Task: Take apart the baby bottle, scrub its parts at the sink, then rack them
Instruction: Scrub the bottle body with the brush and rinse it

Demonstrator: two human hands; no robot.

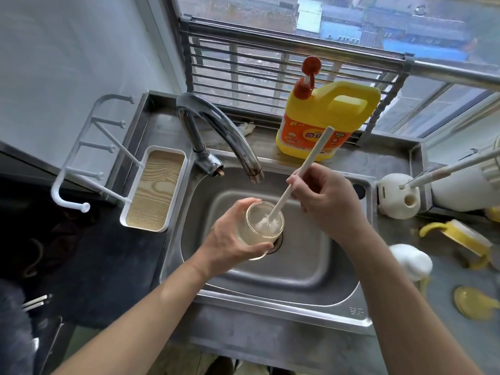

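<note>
Over the steel sink [311, 269], my left hand [230, 239] grips the clear bottle body [261, 228], its mouth tilted up toward me. My right hand [322, 196] holds the long white handle of the bottle brush [305, 163]; the bristle head is inside the bottle. On the counter to the right lie the yellow handled collar [460, 236], a white nipple piece [411, 262] and a yellow cap [473, 304]. A white drying rack [154, 190] with pegs and a wood-grain tray stands left of the sink.
The chrome tap [216, 131] arches over the basin, with no water visible. A yellow detergent jug [324, 117] with a red pump sits behind the sink. A white brush holder [397, 196] stands at the right. A roll-up metal rack leans against the window.
</note>
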